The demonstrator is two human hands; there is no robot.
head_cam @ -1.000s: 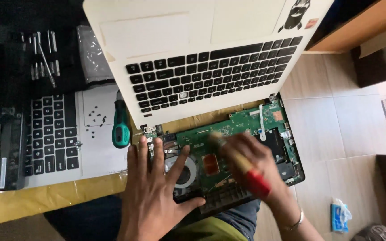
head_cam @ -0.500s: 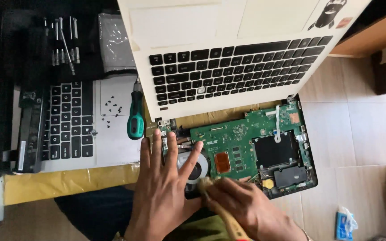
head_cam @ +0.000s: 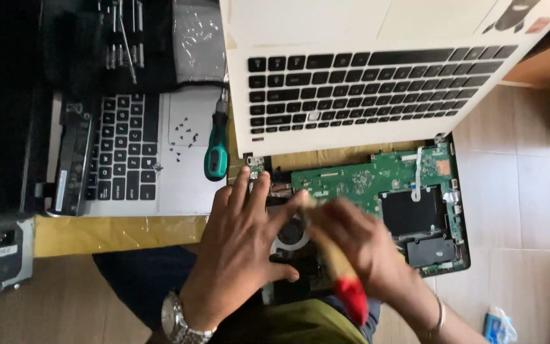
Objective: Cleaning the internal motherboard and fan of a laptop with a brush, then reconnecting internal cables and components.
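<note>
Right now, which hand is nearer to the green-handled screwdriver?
Left. The left hand lies spread just below and right of the green-handled screwdriver; the right hand is farther right, over the green circuit board.

Left hand (head_cam: 240, 255): palm down, fingers spread flat, pointing away from the body, watch at wrist. Right hand (head_cam: 358, 245): motion-blurred, fingers curled in a grip, bangle at wrist, forearm angled in from lower right.
</note>
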